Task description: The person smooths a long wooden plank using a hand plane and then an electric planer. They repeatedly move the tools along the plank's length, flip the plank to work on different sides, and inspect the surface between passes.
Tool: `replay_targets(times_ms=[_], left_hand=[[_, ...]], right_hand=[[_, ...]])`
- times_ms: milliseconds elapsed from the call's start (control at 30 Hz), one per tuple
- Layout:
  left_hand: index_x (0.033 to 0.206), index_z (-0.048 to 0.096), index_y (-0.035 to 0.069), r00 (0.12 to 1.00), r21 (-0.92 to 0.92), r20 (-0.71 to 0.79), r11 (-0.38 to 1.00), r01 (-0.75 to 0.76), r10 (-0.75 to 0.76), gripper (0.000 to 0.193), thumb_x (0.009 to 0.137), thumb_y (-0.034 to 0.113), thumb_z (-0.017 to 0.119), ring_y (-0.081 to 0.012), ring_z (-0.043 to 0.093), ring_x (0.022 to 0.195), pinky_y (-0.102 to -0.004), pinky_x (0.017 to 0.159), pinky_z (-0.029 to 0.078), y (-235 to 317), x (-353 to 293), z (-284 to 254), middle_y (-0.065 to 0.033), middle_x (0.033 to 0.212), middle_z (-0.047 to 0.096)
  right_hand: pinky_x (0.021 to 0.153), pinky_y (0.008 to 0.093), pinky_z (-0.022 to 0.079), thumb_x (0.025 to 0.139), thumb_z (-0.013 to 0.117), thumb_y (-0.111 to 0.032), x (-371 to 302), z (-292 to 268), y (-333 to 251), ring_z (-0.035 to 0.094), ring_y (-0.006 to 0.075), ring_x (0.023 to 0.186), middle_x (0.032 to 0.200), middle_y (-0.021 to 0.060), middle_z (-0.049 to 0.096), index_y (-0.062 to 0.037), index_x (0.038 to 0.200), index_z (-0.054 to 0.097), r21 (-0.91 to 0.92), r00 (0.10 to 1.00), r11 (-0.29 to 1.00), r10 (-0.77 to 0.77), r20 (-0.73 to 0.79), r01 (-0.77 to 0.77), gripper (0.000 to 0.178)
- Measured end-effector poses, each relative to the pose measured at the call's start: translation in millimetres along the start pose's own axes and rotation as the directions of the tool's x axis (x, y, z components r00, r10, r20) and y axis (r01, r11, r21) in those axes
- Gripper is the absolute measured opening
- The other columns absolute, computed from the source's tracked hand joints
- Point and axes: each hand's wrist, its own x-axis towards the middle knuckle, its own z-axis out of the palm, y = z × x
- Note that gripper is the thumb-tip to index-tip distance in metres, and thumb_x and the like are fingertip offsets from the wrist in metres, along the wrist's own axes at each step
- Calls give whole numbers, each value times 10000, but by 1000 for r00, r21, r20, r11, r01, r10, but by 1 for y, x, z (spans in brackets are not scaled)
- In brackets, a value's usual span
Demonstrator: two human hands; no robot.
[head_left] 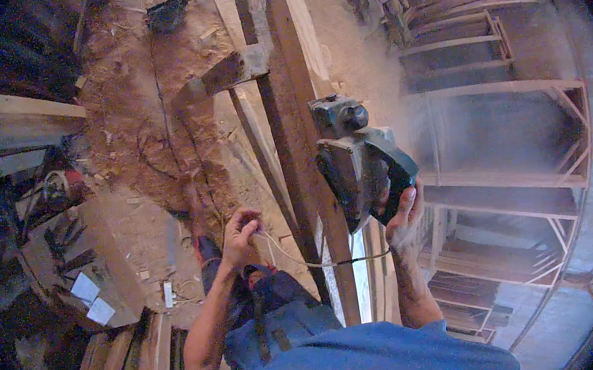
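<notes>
An electric hand planer (362, 160), grey and dark green, rests on a long wooden beam (290, 124) that runs away from me. My right hand (405, 217) is closed round the planer's rear handle. Out to the left of the beam, my left hand (240, 238) pinches the pale power cord (303, 262) between thumb and fingers. That cord sags across the near part of the beam toward my right hand. The planer's underside is hidden. A short wooden crosspiece (220, 75) meets the beam farther off.
Sawdust and shavings cover the floor (126, 109), where a dark cable (159, 91) lies. At left stand a box-like bench (113, 265) with papers and a white power strip (169, 294). Planks (116, 359) lie near left; wooden frames (495, 84) stand at right.
</notes>
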Motion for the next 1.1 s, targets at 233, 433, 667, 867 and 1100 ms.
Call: replay_targets(times_ms=[233,433,667,867,1100], left_hand=[[1452,548,100,950,583,313,787,-200,10,638,845,194,721,-383,642,1160,-455,1003,510,-166,-41,-21,-204,1350,637],[1405,583,99,933,638,300,769,-40,-200,589,844,220,712,-379,661,1122,-464,954,533,-165,-64,-19,-219,1302,653],[1177,707,61,973,546,79,826,140,-217,357,850,204,711,-373,700,982,-461,860,552,-176,-78,-90,-191,1071,717],[1162,705,49,991,658,-79,741,133,-108,361,824,170,745,-367,705,978,-467,861,550,-174,-82,-119,-196,1087,721],[1161,678,42,989,652,-148,754,80,23,340,846,135,762,-345,720,915,-433,844,557,-178,-104,-126,-180,999,734]], right_hand=[[518,275,441,1102,387,-546,35,14,-17,540,124,568,752,49,573,-73,1314,517,-168,987,980,-128,-97,110,534],[541,295,498,1079,392,-603,38,30,-35,597,158,602,778,64,605,-58,1232,504,-206,965,945,-262,-20,252,577],[493,298,483,1057,381,-664,31,62,-72,543,164,508,701,64,578,-87,1132,529,-157,992,986,-78,-101,62,601],[464,280,433,1069,348,-654,39,74,-74,517,155,492,666,59,556,-94,998,528,-132,975,986,-129,-181,106,593],[467,279,438,1065,370,-653,69,96,-102,531,144,502,677,56,579,-97,982,535,-192,975,959,-221,-37,210,586]])
